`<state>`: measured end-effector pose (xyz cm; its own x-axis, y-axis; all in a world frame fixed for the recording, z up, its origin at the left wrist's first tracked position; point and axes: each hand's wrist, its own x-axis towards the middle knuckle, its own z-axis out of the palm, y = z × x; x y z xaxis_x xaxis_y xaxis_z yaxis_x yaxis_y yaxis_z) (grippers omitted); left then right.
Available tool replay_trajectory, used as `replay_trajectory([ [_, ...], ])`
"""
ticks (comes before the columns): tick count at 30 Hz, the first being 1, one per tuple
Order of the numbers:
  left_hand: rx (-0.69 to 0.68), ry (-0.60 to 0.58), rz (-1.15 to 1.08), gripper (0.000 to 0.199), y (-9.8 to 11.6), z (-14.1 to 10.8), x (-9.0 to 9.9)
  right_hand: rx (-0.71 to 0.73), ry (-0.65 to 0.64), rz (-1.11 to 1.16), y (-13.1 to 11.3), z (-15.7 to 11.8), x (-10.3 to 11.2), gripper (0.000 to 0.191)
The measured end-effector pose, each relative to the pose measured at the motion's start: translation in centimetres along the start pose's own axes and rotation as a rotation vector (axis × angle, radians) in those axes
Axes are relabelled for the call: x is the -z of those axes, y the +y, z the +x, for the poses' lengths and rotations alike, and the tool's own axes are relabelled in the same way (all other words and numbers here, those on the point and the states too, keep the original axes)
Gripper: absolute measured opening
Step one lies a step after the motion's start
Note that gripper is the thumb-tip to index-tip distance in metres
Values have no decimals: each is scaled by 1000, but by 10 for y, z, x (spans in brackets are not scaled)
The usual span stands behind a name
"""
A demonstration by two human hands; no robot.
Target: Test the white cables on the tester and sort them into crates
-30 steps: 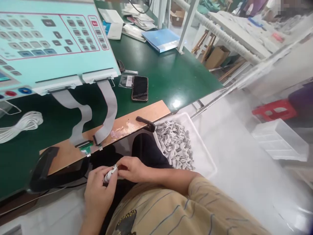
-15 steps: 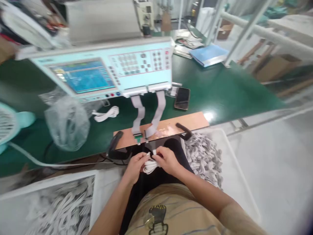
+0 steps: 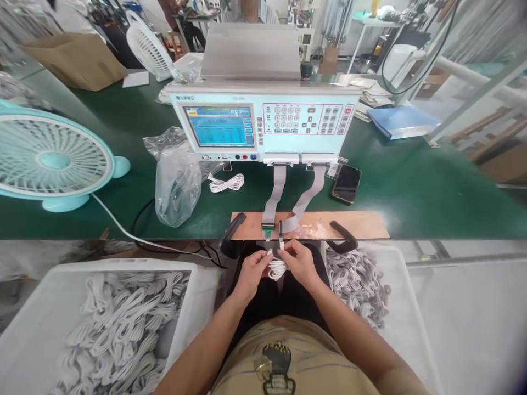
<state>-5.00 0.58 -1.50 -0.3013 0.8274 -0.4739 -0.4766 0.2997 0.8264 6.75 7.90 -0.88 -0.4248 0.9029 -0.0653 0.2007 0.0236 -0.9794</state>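
A small coiled white cable (image 3: 278,269) hangs between my two hands at the table's front edge. My left hand (image 3: 254,270) pinches one of its end connectors, just below a small green board (image 3: 268,232). The other connector is pinched by my right hand (image 3: 300,263), up against a dark socket (image 3: 281,229) on the wooden strip (image 3: 317,225). Two grey ribbon cables (image 3: 276,193) run from these sockets to a white tester (image 3: 263,120) with a lit blue display.
A bin of cables (image 3: 181,296) stands at the lower left, another bin (image 3: 405,285) at the lower right. Black clamps (image 3: 233,236) hold the strip. On the table are a fan (image 3: 53,159), plastic bag (image 3: 177,186), coiled cable (image 3: 226,182) and phone (image 3: 347,184). A person sits behind the tester.
The view has swung left and levelled, so the fan and left bin show more fully. My hands have moved closer to the sockets, with the right connector now at its socket.
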Motion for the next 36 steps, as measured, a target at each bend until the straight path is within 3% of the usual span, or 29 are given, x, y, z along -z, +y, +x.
replay_trajectory([
  [5,-54,-76,63,27,4,1,7,-31,-5,63,0,1,-2,19],
  [9,-101,-191,176,28,13,2,15,-162,-64,272,-2,3,-5,21],
  [13,-102,-216,190,26,21,5,19,-280,-63,411,-9,5,-7,22],
  [19,-92,-274,140,26,25,5,17,-299,2,397,-16,6,-7,21],
  [30,-254,-106,101,24,11,16,6,-285,-95,299,-14,10,2,24],
  [36,-268,-19,83,27,7,17,3,-279,-110,310,-15,10,3,24],
])
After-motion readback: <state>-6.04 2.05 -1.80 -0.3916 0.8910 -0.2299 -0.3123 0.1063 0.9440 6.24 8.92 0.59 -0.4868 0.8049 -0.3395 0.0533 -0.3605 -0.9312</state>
